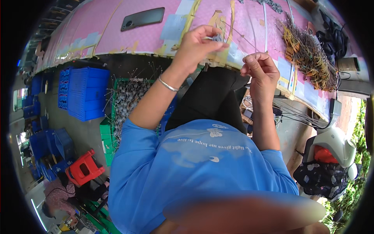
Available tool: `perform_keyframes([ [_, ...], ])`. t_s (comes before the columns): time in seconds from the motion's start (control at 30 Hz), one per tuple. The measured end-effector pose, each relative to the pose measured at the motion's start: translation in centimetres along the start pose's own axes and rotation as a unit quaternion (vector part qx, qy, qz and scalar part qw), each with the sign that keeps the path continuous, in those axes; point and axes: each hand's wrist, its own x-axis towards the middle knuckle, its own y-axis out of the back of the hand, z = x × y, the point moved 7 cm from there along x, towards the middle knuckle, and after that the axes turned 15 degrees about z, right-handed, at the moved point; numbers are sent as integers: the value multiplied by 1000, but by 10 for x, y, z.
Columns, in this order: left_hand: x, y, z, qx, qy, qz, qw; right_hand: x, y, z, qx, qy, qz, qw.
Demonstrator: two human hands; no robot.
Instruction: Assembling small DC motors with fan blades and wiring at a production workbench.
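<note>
From my remote seat the biggest thing I see is the pink table (148,33), a long surface patched with pale blue and yellow tape, curving across twelve o'clock. Below it, filling six o'clock, is the blue shirt (194,167) of the person wearing the cameras, soft and creased, which hides much of the floor. At nine o'clock stand blue crates (83,91), ribbed plastic, and next to them a green crate (117,117) heaped with small grey wired parts. At two o'clock a tangle of yellow and brown wires (309,54) lies on the table. A red stool (83,167) sits at eight o'clock, and a dark flat phone (142,18) lies at eleven o'clock. The left hand (198,45), a thin metal bangle (168,84) on its wrist, pinches a small grey part (217,38) at twelve o'clock over the table edge. The right hand (261,70), near one o'clock, is clenched on a thin wire (255,35) rising from its fingers.
</note>
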Motion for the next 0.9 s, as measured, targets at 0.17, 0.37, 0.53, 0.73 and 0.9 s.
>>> perform_keyframes([
  [0.17, -51, -16, -7, -12, 7, -19, 1000, -33, -10, -5, -40, 34, -18, 998],
  [0.37, -78, -20, 6, 41, -18, -4, 999, -56, -2, 0, -95, 31, 28, 995],
  [0.53, -88, -9, 8, -5, -3, 39, 999, -72, 0, 10, -109, 26, -10, 994],
  [0.73, -100, -4, 3, -61, 55, 23, 996, -84, -8, 6, -251, 225, -116, 934],
  [0.9, -115, -17, 4, -21, 69, -34, 997, -54, -6, 19, 22, -75, -115, 990],
])
